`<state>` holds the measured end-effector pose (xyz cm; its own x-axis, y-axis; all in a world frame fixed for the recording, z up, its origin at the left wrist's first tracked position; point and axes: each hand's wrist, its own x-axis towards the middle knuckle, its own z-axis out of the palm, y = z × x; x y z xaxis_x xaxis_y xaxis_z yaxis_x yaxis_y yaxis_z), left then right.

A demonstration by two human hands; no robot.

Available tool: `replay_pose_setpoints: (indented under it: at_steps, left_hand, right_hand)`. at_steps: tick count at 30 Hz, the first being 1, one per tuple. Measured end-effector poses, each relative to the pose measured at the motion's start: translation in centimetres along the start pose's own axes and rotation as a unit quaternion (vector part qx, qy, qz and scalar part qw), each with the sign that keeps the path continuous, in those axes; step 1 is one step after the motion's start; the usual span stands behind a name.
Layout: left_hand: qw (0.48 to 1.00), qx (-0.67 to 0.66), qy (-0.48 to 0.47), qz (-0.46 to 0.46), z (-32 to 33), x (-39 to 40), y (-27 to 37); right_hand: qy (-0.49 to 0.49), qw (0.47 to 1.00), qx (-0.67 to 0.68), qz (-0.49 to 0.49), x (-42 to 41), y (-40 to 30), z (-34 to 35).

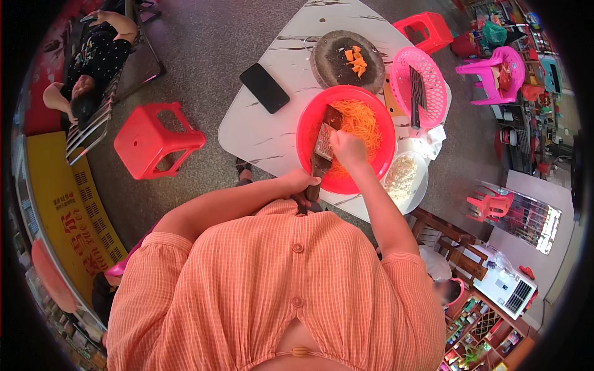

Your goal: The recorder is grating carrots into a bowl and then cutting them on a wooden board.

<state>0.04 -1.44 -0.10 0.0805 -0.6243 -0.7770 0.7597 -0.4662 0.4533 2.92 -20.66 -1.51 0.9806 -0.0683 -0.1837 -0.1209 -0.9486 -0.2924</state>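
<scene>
A red plastic basin (304,111) holds a heap of shredded carrot (364,123). Across its left side leans a wooden grater with a perforated metal plate (323,141), its lower end over the rim near my lap. My left hand (301,181) grips that lower end. Curled against the metal plate, my right hand (349,147) hides whatever may be inside its fingers. Behind the basin, a round chopping block (325,69) carries several orange carrot pieces (356,61). A clear bowl of pale shredded or grated food (401,178) stands at the basin's lower right.
A black smartphone (264,88) lies on the marble-patterned table (250,125). A cleaver (416,95) rests across a pink plastic basket (434,74). Red stools (153,139) stand nearby on the floor. At far left a person (100,55) reclines on a lounge chair.
</scene>
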Motion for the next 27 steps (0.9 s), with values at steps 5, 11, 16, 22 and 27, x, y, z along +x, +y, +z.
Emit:
replay_pose_setpoints:
  at_steps: [5, 11, 16, 22, 27]
  left_hand:
    - [0.999, 0.034, -0.020, -0.018, -0.3, 0.3, 0.4]
    - [0.999, 0.027, -0.018, -0.032, -0.6, 0.2, 0.7]
    - [0.996, 0.028, -0.066, -0.053, -0.8, 0.8, 0.7]
    - [0.995, 0.020, -0.075, -0.057, -2.1, 1.0, 0.6]
    - [0.994, 0.021, -0.072, -0.085, -3.0, 2.1, 1.0]
  right_hand:
    - [0.032, 0.998, 0.024, 0.047, 0.9, 0.3, 1.7]
    - [0.111, 0.966, 0.162, 0.167, 2.3, 1.7, -2.4]
    - [0.090, 0.981, 0.000, 0.174, -2.4, 2.2, -3.4]
    - [0.122, 0.935, 0.097, 0.317, -4.8, -1.6, -2.7]
    - [0.296, 0.885, 0.126, 0.338, -7.7, -4.3, 2.1]
